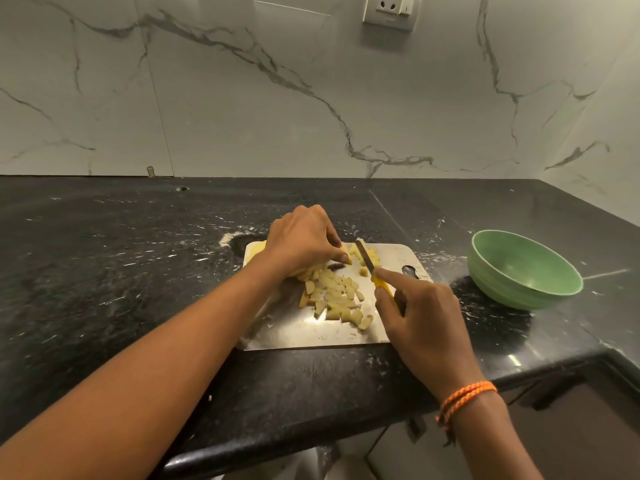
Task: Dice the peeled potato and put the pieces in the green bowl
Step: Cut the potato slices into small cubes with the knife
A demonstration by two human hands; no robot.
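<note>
Black speckled counter (121,271), front edge glossy. White marble wall (242,98) with grey veins rising behind counter. Socket with switch (389,10) high on wall, above counter's right half. Small hole (181,189) in counter near wall.

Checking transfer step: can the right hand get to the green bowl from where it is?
Probably yes. The green bowl sits on the counter to the right of the cutting board, nothing between it and the right hand. But that hand grips the knife, so it isn't free.

Green bowl (523,271), yellow-handled knife (375,277), pale yellow potato pieces (337,299), white-flecked black counter (121,254).
</note>
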